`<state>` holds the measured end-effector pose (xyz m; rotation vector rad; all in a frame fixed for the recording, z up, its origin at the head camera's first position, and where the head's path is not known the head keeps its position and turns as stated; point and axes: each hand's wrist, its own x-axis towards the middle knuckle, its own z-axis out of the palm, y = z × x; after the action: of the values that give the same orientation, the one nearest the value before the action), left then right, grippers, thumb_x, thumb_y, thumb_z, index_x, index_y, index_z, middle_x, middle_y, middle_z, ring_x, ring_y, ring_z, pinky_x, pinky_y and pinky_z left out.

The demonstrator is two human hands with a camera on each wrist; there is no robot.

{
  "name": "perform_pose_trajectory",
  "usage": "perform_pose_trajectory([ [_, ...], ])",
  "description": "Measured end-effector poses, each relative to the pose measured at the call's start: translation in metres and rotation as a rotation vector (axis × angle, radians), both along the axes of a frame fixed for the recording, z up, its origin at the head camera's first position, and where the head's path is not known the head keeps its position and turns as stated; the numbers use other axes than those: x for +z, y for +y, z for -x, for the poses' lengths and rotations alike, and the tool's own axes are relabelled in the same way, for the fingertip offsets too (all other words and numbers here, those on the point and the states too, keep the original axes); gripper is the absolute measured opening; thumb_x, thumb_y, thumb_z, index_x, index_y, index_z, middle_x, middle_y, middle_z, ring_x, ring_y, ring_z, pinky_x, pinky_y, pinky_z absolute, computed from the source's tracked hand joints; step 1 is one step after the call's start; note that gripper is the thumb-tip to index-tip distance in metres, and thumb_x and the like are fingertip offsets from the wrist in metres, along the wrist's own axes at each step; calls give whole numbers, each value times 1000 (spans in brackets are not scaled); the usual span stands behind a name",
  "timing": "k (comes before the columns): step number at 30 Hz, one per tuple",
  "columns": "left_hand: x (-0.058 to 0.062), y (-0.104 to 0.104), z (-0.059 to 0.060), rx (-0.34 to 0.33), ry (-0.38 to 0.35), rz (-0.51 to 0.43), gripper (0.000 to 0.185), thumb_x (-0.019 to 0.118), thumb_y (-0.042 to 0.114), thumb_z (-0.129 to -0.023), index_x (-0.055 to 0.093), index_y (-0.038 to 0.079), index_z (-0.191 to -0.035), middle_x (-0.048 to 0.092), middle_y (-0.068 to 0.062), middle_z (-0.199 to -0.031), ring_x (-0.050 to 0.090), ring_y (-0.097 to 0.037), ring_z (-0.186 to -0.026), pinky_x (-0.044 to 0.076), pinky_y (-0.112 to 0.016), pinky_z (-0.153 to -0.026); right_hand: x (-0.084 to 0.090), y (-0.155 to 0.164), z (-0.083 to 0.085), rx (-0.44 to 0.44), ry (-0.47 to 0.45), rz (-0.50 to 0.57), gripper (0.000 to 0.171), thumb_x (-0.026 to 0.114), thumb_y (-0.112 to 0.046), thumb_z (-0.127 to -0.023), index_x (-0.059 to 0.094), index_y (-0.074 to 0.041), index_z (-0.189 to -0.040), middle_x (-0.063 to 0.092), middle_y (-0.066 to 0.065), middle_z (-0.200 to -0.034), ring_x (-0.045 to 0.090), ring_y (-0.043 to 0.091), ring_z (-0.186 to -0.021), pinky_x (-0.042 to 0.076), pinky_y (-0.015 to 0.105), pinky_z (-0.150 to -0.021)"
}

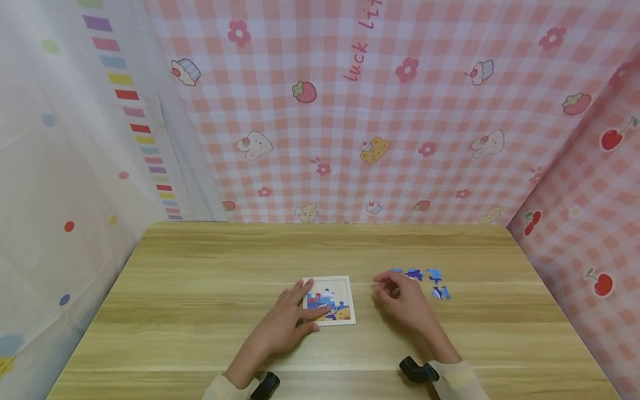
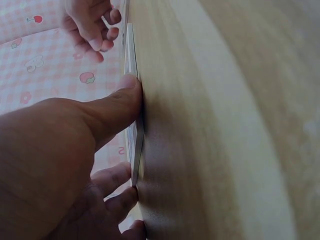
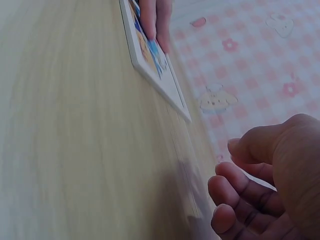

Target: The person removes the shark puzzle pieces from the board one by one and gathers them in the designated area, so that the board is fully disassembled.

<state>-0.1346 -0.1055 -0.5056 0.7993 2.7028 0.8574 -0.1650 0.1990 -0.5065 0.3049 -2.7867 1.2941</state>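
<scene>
A square white-framed jigsaw puzzle [image 1: 351,303] lies on the table, its lower part filled with a blue, red and yellow picture and its upper part pale. My left hand [image 1: 286,318] rests over its left side with fingers spread. One finger lies across the picture, and the thumb touches the near edge of the frame [image 2: 131,42]. To the right of the puzzle, my right hand [image 1: 404,300] hovers with loosely bent fingers. No piece shows between its thumb and fingers [image 3: 224,187]. Several loose blue puzzle pieces [image 1: 435,275] lie just beyond and right of it, one partly hidden by the hand.
The wooden table [image 1: 200,266] extends to a pink checked cloth [image 1: 340,183] hanging along its back edge. More cloth hangs at the left and right sides. Each wrist wears a black band [image 1: 419,371].
</scene>
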Motion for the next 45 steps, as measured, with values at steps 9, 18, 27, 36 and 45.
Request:
perform_pose_trajectory([
  [9, -1, 0, 0, 22, -18, -17, 39, 67, 31, -99, 66, 30, -138, 21, -18, -170, 13, -41, -159, 14, -62, -129, 0, -27, 2, 55, -38, 44, 21, 74, -7, -92, 70, -5, -113, 70, 2, -92, 63, 10, -82, 55, 20, -73],
  [18, 1, 3, 3, 30, -31, -34, 38, 68, 29, -98, 67, 28, -136, 22, -19, -170, 13, -42, -159, 14, -63, -128, 2, -49, 3, 111, -26, 50, 23, 73, -7, -93, 70, -4, -116, 70, 1, -93, 64, 10, -82, 56, 19, -72],
  [27, -1, 2, 4, 23, -16, -32, 38, 69, 30, -98, 68, 28, -136, 22, -17, -170, 14, -42, -159, 16, -63, -128, 0, -69, 4, 145, -36, 5, 20, 74, -10, -93, 73, -7, -113, 71, 0, -96, 63, 10, -84, 54, 21, -72],
  [36, -1, 1, 5, -2, -8, -43, 39, 68, 30, -98, 67, 27, -136, 22, -19, -170, 14, -43, -159, 16, -65, -127, -10, -77, 5, 82, 49, -60, 9, 81, -15, -87, 76, -14, -94, 65, -4, -86, 57, 10, -78, 49, 20, -70],
  [45, -3, 1, 5, 7, -9, -43, 38, 69, 30, -97, 68, 28, -135, 23, -19, -169, 15, -43, -158, 17, -64, -127, -11, -83, 3, 40, 45, -109, 9, 82, -17, -86, 74, -17, -90, 61, -5, -85, 53, 7, -77, 47, 21, -71],
])
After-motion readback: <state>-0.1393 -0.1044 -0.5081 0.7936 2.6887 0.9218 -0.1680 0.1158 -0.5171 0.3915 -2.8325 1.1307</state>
